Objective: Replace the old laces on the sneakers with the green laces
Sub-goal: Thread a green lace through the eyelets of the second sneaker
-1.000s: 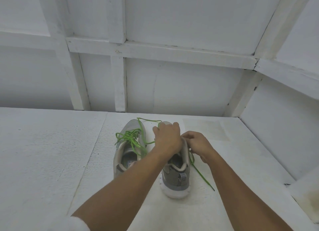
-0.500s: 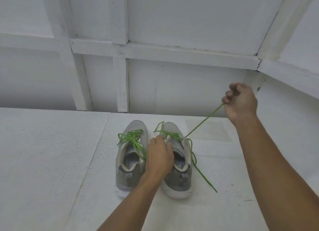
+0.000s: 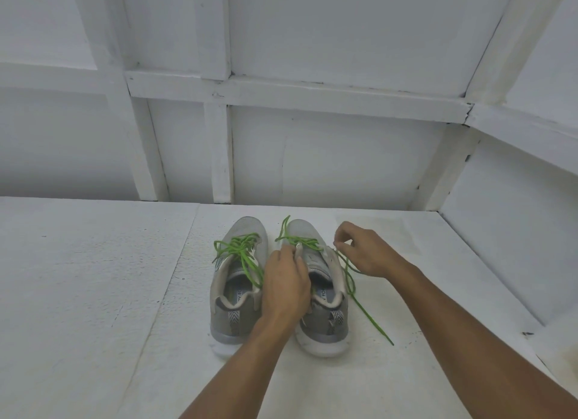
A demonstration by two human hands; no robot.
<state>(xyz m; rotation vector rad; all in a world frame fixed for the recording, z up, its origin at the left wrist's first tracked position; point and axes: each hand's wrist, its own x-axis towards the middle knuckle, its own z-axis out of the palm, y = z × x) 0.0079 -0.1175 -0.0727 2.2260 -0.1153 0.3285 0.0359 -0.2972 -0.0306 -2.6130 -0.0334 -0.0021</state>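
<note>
Left hand is gripping the right sneaker's tongue; right hand is pinching its green lace just beside the eyelets, the end trailing on the table.

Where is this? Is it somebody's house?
Hard to say. It looks like a bare, white-painted work corner, not a lived-in room: a rough white surface, plain panel walls crossed by white beams, and nothing else about but the two sneakers being laced.
</note>
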